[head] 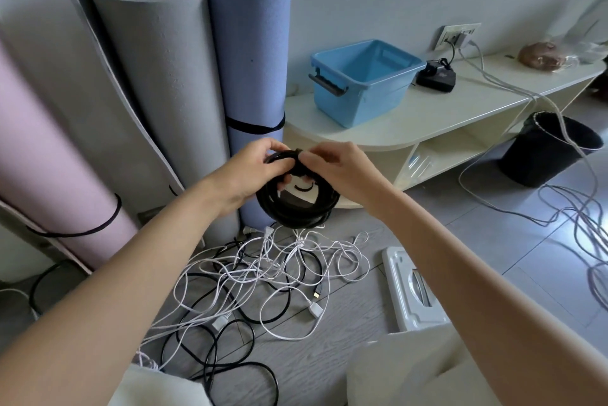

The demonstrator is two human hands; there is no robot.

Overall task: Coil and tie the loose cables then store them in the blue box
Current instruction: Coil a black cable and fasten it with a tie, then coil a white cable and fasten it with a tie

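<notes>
Fingers of both the left hand and right hand pinch a round black rubbery cable coil above thin tangled cables on the floor.

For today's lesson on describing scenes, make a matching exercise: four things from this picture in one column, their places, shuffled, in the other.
Things:
1. black cable coil
2. blue box
3. tangled loose cables
4. black bin

Places:
A. on the white shelf unit
B. held in both hands
C. on the floor beside the shelf unit
D. spread on the floor below the hands

Pairs: 1-B, 2-A, 3-D, 4-C
</notes>
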